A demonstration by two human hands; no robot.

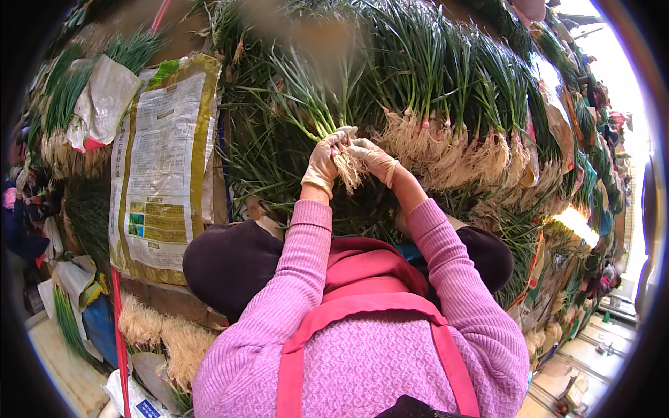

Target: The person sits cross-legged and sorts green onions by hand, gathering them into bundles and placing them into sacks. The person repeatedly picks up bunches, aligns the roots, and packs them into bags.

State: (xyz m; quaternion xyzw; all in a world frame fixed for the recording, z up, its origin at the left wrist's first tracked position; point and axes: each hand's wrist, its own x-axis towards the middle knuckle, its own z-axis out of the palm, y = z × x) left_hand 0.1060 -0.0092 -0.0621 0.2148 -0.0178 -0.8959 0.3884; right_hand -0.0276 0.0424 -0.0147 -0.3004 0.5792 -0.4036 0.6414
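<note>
Both my hands wear thin pale gloves. My left hand (pixel 321 163) is closed around a small bunch of young garlic plants (pixel 321 119) at the stem bases, leaves pointing away from me. Its pinkish bulbs and pale stringy roots (pixel 349 170) hang toward me between my hands. My right hand (pixel 375 159) pinches at the bulb and root end; its fingertips are partly hidden there. Just right of my hands, several bunches of the same plants (pixel 454 143) lie in a row, roots toward me. Loose green leaves (pixel 266 151) spread beneath and left of my hands.
A printed woven plastic sack (pixel 162 157) lies flat at my left, beyond my bent knee (pixel 230 264). More rooted bundles (pixel 177 339) lie behind it, beside a red strap (pixel 120 339). Wrapped bundles (pixel 96 99) stand at the far left. Other people (pixel 23 219) are at the left edge.
</note>
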